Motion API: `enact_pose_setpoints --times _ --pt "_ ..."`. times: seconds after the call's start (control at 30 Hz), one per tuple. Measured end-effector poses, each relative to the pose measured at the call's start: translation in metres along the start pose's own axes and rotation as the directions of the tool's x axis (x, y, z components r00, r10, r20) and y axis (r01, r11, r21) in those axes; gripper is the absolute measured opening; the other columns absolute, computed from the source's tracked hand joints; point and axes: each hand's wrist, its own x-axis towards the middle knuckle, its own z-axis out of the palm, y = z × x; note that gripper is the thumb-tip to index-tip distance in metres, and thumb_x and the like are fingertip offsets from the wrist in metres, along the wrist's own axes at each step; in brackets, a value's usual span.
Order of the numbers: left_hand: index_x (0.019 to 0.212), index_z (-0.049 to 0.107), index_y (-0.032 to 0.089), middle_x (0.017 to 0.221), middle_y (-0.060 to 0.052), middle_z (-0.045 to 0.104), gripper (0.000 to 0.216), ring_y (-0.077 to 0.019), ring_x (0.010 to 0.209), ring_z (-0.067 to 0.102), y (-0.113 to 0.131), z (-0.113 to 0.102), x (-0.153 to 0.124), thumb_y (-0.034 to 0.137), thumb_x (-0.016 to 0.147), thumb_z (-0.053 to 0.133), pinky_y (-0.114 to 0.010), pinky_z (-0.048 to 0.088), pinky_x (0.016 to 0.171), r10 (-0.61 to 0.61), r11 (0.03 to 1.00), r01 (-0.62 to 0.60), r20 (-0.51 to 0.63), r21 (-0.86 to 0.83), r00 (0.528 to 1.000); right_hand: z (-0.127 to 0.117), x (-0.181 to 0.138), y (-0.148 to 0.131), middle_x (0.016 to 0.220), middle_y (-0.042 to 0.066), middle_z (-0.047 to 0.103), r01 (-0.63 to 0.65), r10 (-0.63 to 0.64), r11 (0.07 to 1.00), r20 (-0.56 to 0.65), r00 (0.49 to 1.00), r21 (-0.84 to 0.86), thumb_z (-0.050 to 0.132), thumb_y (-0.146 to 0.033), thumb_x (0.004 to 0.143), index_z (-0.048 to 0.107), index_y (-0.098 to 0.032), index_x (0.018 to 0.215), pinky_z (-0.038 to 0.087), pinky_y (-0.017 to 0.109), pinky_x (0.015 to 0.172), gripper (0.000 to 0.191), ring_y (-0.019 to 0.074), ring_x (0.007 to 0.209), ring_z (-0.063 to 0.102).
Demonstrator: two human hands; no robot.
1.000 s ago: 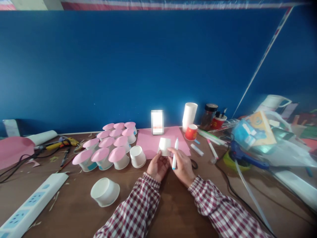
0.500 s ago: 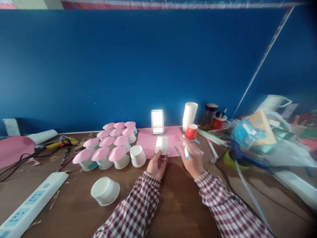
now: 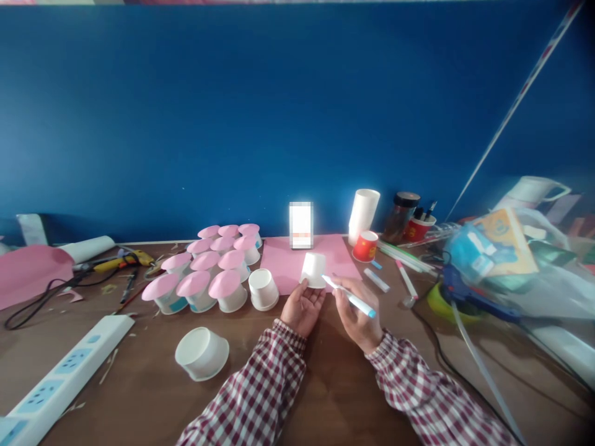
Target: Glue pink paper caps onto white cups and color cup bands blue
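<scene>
My left hand (image 3: 303, 308) holds a white paper cup (image 3: 314, 270) upside down by its rim, with the thumb against its side. Between the fingers of my right hand (image 3: 357, 314) is a white marker with a light blue end (image 3: 356, 298), its tip close to the cup's lower right side. I cannot tell whether the tip touches the cup. Both hands are at the front edge of a pink sheet (image 3: 279, 263). A second upturned white cup (image 3: 263, 288) stands left of the sheet, beside several cups topped with pink discs (image 3: 225, 284).
A wide white tub (image 3: 202, 354) and a power strip (image 3: 69, 375) lie at the left front. Behind stand a stack of white cups (image 3: 364, 214), a red cup (image 3: 365, 246) and a lit phone (image 3: 301, 224). A blue glue gun (image 3: 478, 300) and plastic bags crowd the right.
The marker has swung round in my right hand, so its tip now points left to the cup. My right hand has moved closer to the cup. The view has shifted slightly.
</scene>
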Motion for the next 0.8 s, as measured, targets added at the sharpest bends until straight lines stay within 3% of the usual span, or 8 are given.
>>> enact_pose_setpoints --times 0.23,0.43,0.6,0.8 --pt "0.092 0.061 0.012 0.094 -0.011 0.067 0.015 -0.0185 0.092 0.062 0.0021 -0.0002 -0.0001 0.016 0.082 0.051 -0.035 0.049 0.087 0.0 1.0 0.0 -0.019 -0.019 1.0 0.0047 0.0 0.0077 0.092 0.009 0.064 -0.095 0.094 0.995 0.024 0.995 0.027 0.047 -0.024 0.086 0.056 -0.016 0.098 0.05 0.031 0.077 0.017 0.0184 0.085 0.061" --pt "0.093 0.06 0.01 0.088 -0.01 0.068 0.015 -0.017 0.087 0.063 0.0031 0.0037 -0.0014 0.014 0.084 0.049 -0.031 0.052 0.08 -0.002 1.0 0.002 -0.015 0.01 1.0 0.0068 0.0 0.0062 0.087 0.008 0.063 -0.08 0.079 0.996 0.019 0.997 0.043 0.046 -0.024 0.086 0.056 -0.017 0.094 0.05 0.03 0.074 0.015 0.0184 0.082 0.061" --pt "0.092 0.06 0.009 0.093 -0.011 0.067 0.013 -0.0171 0.092 0.062 0.0023 0.0026 -0.0001 0.015 0.084 0.051 -0.032 0.049 0.086 0.002 1.0 -0.003 0.036 0.026 0.999 0.0058 -0.001 0.006 0.079 0.005 0.062 -0.115 0.113 0.992 0.034 0.993 0.048 0.046 -0.023 0.086 0.056 -0.017 0.091 0.048 0.028 0.069 0.012 0.0162 0.073 0.06" --pt "0.09 0.061 0.009 0.087 -0.009 0.068 0.014 -0.0162 0.085 0.063 0.0011 -0.0002 0.0012 0.017 0.083 0.052 -0.03 0.05 0.083 -0.013 0.999 0.011 0.035 0.034 0.999 0.0054 -0.0016 0.0062 0.076 0.004 0.061 -0.124 0.12 0.99 0.066 0.991 0.063 0.046 -0.022 0.087 0.056 -0.018 0.089 0.047 0.027 0.066 0.011 0.0152 0.07 0.059"
